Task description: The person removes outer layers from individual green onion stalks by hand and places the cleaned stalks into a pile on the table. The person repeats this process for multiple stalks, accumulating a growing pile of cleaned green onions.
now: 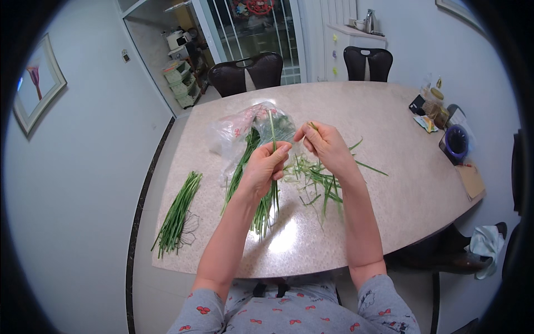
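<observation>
My left hand (263,167) pinches a thin chive stalk (272,125) between thumb and forefinger; its pale end points away from me. To its right, my right hand (325,144) is raised above the table with a small green leaf scrap (313,125) in its fingertips. Beneath that hand lies a loose heap of torn chive leaves and pale trimmings (311,171). A bunch of chives (244,160) spills from a clear plastic bag (227,131) with red print, partly hidden by my left hand and forearm. Farther left rests a neat bundle of chives (179,215), beside a tangled dark strand (192,229).
The stone-patterned table (400,188) has a curved edge. Jars (436,98), a black-and-purple round object (455,142) and a tan paper piece (471,181) line its right side. Two dark chairs (250,75) stand at the far edge. A cloth (486,248) hangs at lower right.
</observation>
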{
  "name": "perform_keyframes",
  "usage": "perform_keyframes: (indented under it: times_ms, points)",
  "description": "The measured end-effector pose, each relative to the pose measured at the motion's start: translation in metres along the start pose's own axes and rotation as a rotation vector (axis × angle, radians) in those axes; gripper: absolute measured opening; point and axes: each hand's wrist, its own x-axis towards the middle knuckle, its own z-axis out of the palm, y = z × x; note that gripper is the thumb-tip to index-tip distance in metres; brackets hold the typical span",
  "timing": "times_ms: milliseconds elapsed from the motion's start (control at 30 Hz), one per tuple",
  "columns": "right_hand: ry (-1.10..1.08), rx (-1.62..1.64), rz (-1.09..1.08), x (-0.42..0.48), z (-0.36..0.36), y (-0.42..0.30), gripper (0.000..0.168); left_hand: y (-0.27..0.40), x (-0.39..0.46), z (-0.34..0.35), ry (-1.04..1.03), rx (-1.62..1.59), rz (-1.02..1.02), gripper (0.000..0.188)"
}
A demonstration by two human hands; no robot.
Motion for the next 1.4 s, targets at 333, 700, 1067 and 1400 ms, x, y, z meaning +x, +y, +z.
perform_keyframes:
  times_ms: [333,700,1067,1400]
  points:
    - [0.035,-0.007,0.031,0.011,0.01,0.028,0.024,-0.014,-0.012,0.009,-0.137,-0.054,-0.052,0.029]
    - [-0.063,0.122,0.198,0.013,0.023,0.027,0.016,-0.03,-0.013,0.002,-0.106,-0.041,0.009,0.024]
    - [0.03,-0.159,0.018,0.016,0.046,0.044,0.026,-0.044,-0.009,-0.011,0.039,-0.152,0.121,0.023]
    - [-0.033,-0.209,0.062,0.015,0.052,0.044,0.025,-0.044,-0.015,-0.021,0.013,-0.101,0.119,0.022]
